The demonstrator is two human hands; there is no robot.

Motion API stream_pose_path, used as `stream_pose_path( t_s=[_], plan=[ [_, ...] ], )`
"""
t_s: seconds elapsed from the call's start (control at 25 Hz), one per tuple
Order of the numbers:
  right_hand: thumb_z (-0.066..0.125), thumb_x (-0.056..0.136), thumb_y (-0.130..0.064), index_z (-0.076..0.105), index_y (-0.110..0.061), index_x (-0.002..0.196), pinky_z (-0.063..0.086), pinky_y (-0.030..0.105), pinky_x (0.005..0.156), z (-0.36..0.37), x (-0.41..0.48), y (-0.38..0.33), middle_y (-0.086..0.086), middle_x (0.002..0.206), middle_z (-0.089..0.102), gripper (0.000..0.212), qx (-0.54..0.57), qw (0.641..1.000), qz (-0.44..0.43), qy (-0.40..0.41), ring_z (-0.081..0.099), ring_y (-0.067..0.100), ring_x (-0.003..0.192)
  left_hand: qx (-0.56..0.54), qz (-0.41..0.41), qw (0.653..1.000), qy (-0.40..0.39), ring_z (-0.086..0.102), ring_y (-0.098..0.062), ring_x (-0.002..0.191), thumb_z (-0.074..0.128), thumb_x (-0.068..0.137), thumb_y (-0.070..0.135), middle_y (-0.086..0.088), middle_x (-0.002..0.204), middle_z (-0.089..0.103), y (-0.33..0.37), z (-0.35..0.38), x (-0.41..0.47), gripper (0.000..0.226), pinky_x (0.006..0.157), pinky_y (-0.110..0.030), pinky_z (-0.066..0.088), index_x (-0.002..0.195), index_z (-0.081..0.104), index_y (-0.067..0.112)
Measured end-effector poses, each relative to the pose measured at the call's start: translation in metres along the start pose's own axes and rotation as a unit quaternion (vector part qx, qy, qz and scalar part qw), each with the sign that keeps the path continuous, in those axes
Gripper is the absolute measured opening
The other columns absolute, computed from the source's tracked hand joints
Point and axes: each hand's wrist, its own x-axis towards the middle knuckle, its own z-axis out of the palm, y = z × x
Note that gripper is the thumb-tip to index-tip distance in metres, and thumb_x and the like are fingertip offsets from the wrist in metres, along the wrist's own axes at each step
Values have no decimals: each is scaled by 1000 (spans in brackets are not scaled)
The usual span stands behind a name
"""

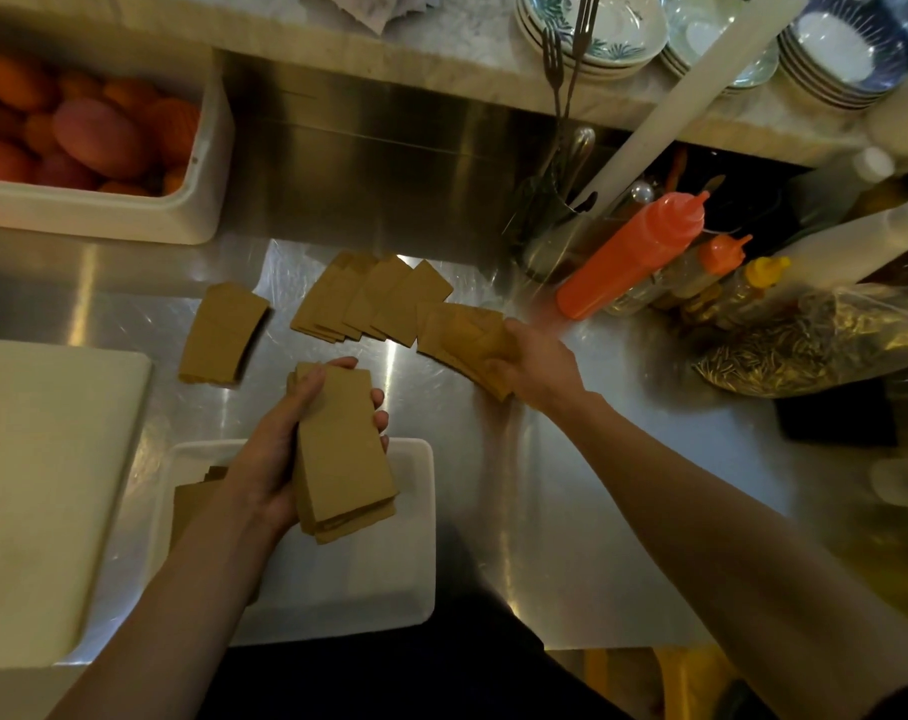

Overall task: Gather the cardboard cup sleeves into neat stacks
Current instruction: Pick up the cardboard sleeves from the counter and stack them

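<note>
Your left hand (280, 449) grips a sleeve stack (345, 459) over the white tray (415, 537). Your right hand (537, 368) clasps fanned sleeves (462, 330) beyond its right corner. Probably more sleeves (194, 504) lie inside, mostly hidden.

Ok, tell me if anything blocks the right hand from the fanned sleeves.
Nothing visible does. The right hand grips some loose sleeves, and the fanned sleeves lie right beside those on the counter.

Head-worn camera looks steeply down, apparently close over the counter (587, 485).
</note>
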Motion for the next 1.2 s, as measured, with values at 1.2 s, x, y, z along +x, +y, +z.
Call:
stream_pose_path(
  t_s=[1.2],
  plan=[
    [53,94,-32,41,-17,134,45,35,86,6,16,-51,11,134,42,45,-349,868,-321,-150,46,27,117,3,7,1000,2,67,-25,80,93,53,36,-14,97,66,-1,1,-7,59,74,-40,58,105,67,21]
  ],
)
